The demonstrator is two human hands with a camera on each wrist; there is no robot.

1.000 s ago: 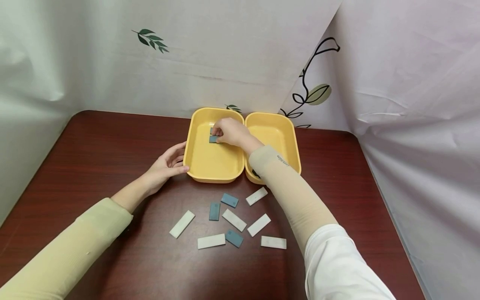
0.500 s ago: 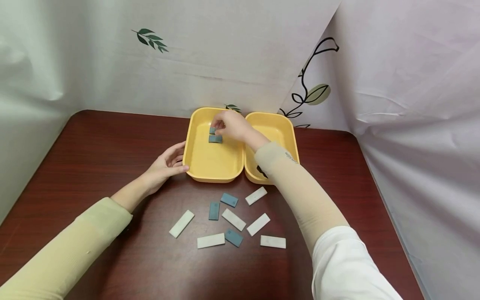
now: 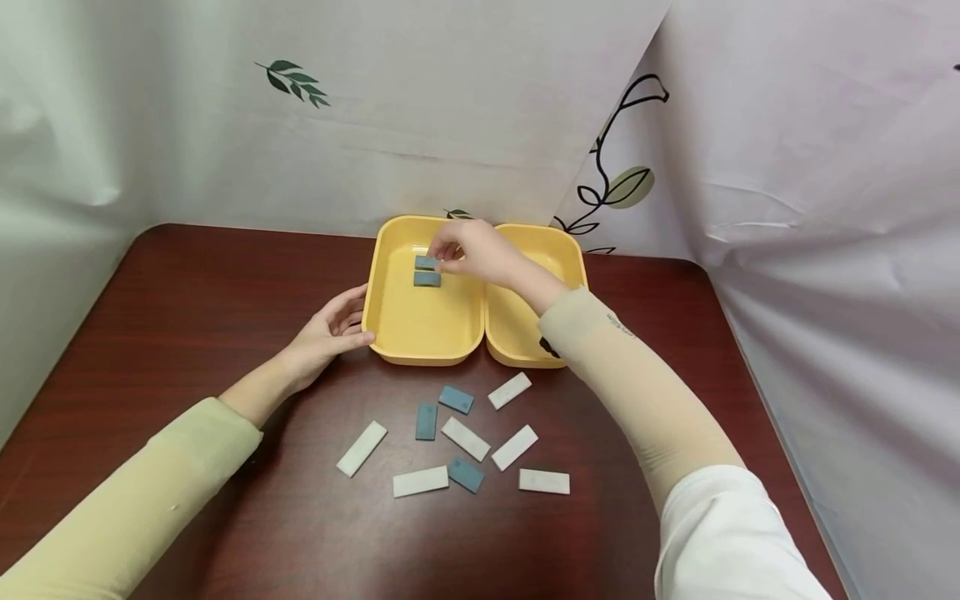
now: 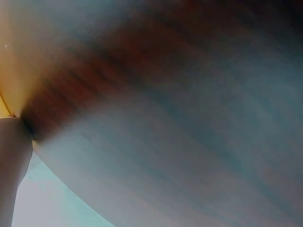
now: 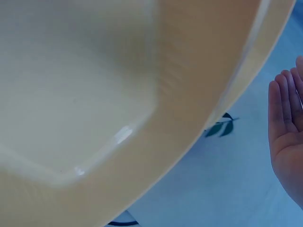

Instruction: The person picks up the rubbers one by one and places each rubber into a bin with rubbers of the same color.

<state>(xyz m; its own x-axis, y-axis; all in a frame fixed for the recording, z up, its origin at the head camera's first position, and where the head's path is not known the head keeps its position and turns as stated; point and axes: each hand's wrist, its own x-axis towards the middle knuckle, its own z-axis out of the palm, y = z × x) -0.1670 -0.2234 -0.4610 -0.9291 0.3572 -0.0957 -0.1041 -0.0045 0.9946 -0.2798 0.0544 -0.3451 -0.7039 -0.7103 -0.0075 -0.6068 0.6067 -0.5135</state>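
Note:
Two blue-grey rectangular tiles lie one behind the other in the left yellow tray: the rear tile and the front tile. My right hand reaches over the tray from the right, fingertips beside the right end of the rear tile. In the right wrist view its fingers look extended and hold nothing. My left hand rests against the left side of the yellow tray, thumb at the front corner of the rim and fingers along the outer wall. The left wrist view is mostly blurred; the thumb shows beside the tray.
A second yellow tray adjoins on the right, with a dark object partly hidden behind the right wrist. On the brown table, nearer me, lie blue-grey tiles and several longer white tiles. A white curtain hangs behind.
My right hand has drawn back slightly to the right, uncovering more of both tiles in the tray. The front tile now lies straighter beside the rear one. My left hand keeps its place.

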